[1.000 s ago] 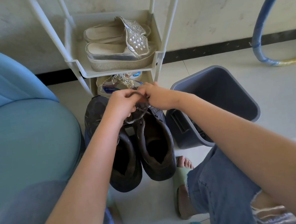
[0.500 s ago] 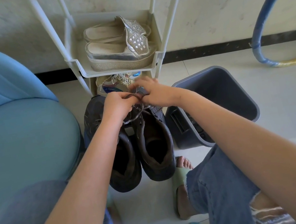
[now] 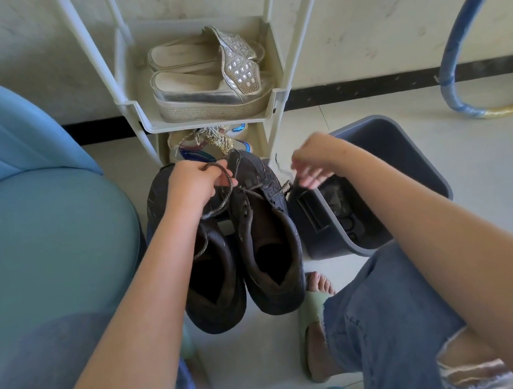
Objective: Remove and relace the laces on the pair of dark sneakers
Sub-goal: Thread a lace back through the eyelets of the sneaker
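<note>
Two dark sneakers stand side by side on the floor, toes pointing away from me: the left sneaker (image 3: 211, 287) and the right sneaker (image 3: 269, 242). A speckled grey lace (image 3: 249, 192) crosses the right sneaker's upper eyelets and runs leftward. My left hand (image 3: 192, 187) pinches a loop of that lace above the left sneaker's toe. My right hand (image 3: 313, 162) hovers to the right of the shoes, over the bin's edge, its fingers loosely curled and blurred; it holds nothing I can see.
A tilted grey plastic bin (image 3: 408, 151) lies right of the shoes. A white shoe rack (image 3: 214, 119) with silver platform sandals (image 3: 208, 78) stands just beyond them. A blue cushioned seat (image 3: 32, 241) is at the left, a blue hoop (image 3: 457, 31) far right. My sandalled feet flank the sneakers.
My right hand has let go of the lace and swung right, away from the shoes toward the bin. My left hand stays on the lace, pulling it a little leftward.
</note>
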